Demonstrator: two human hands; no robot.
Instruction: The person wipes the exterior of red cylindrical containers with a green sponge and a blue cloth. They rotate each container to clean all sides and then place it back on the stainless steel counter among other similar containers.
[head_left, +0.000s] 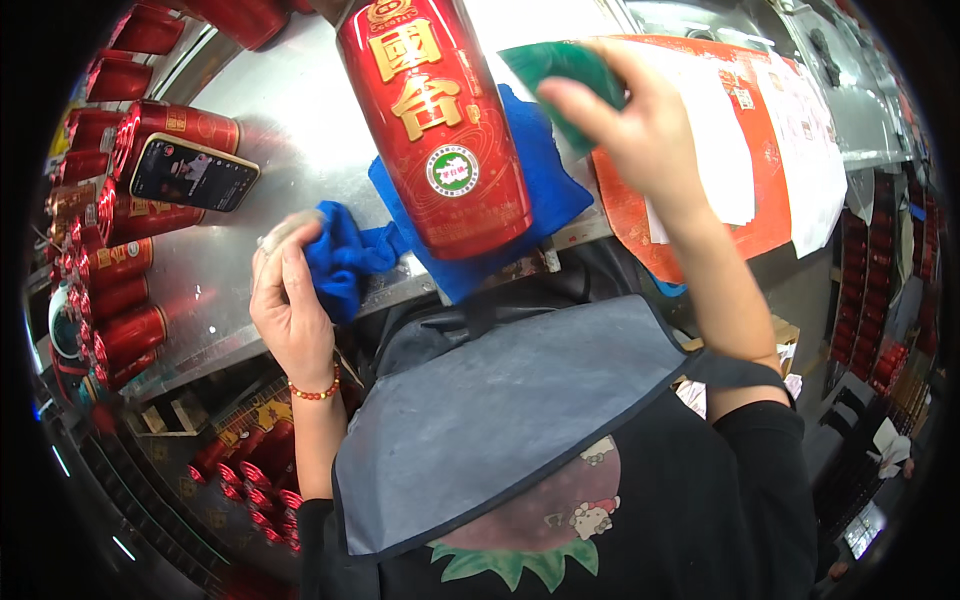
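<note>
A red glass bottle (450, 135) with raised gold characters and a round green-and-white emblem lies on a blue cloth (547, 172) at the table's front edge. To its right, my right hand (637, 120) holds a green flexible sheet or scraper (566, 79) between thumb and fingers; its exact kind is unclear. On the left, my left hand (292, 292) is raised with a small pale object (292, 229) pinched at its fingertips, too blurred to name. Beside those fingers a second blue cloth (341, 259) is bunched up. Neither hand touches the bottle.
Red bottles (127, 330) line the left of the metal table (240, 270), with a smartphone (193, 174) propped on two of them. White paper sheets (720, 150) lie over an orange-red sheet (757, 244) at right. More red bottles (255, 472) stand below left. A grey apron (495, 420) covers my lap.
</note>
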